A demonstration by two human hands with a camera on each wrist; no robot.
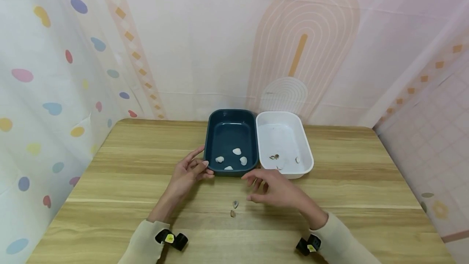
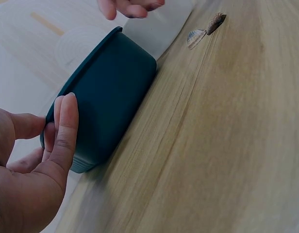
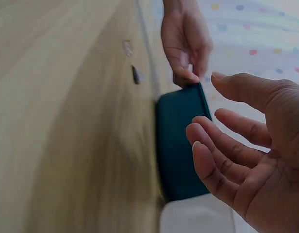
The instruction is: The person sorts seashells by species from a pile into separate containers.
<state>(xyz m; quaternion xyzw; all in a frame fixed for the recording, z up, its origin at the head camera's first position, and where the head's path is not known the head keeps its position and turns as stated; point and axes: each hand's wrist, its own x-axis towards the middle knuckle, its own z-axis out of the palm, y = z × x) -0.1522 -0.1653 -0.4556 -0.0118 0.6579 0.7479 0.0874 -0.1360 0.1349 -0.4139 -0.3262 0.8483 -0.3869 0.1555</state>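
Observation:
My left hand (image 1: 187, 173) pinches the near-left corner of a dark teal dish (image 2: 108, 92), thumb at the rim and fingers against the outer wall. Inside that dish lie several white seashells (image 1: 237, 151). My right hand (image 1: 272, 187) hovers in front of the two dishes, its fingers loosely bent and nothing between them, as the right wrist view shows. Two small seashells, a greyish one (image 1: 235, 204) and a brown one (image 1: 233, 214), lie on the table just left of it.
A white dish (image 1: 306, 150) stands right beside the teal one, with several small shells (image 1: 276, 156) in its near half. Both dishes sit on a wood-grain table (image 1: 154, 146) near its back edge, against a patterned curtain (image 1: 205, 44).

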